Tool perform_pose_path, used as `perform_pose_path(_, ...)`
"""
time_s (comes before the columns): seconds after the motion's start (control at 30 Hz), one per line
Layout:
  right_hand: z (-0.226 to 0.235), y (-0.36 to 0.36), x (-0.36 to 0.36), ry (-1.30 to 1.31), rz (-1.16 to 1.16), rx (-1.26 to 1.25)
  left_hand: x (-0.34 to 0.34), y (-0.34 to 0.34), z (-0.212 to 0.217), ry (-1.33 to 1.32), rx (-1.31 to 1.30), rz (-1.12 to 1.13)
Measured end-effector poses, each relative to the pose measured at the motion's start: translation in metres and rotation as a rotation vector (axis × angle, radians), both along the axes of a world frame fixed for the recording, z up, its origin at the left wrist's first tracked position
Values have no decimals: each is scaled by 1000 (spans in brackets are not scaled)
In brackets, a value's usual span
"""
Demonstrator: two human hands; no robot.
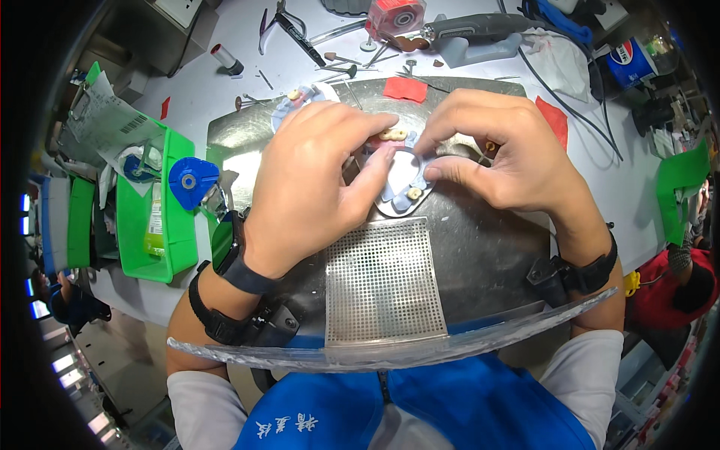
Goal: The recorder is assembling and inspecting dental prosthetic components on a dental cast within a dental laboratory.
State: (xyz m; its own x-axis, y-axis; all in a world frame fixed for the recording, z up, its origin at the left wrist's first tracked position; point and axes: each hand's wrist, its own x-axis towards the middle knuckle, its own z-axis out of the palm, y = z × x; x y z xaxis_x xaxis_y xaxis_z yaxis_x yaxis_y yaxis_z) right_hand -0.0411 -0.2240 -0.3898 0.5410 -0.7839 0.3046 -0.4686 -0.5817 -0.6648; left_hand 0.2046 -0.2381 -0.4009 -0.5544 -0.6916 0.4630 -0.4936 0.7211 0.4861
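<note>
A dental model (402, 202) with a blue-grey arch on a white base lies between my hands over the metal work surface. Tooth-coloured crowns (393, 136) with pink material beside them sit on its far part; another crown (414, 193) is on the near right. My left hand (315, 172) is closed on the model's left side, its thumb and forefinger beside the far crowns. From the right, my right hand (499, 150) grips the model's edge with bent fingers and thumb. A second dental model (321, 91) lies partly hidden behind my left hand.
A perforated metal plate (386, 281) lies nearest me, with a clear shield edge (390, 358) below. Green bin (180, 247) and blue disc (192, 182) stand left. Burs, pliers (296, 37), red sheets (405, 89) and a rotary handpiece (480, 28) lie beyond.
</note>
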Motion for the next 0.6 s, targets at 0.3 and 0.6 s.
perform_pose_path(0.3,-4,3,5,-31,-32,-58,-2,-9,11,-165,-3,-40)
perform_pose_path(0.6,3,3,8,-48,-180,49,14,-1,24,18,117,53)
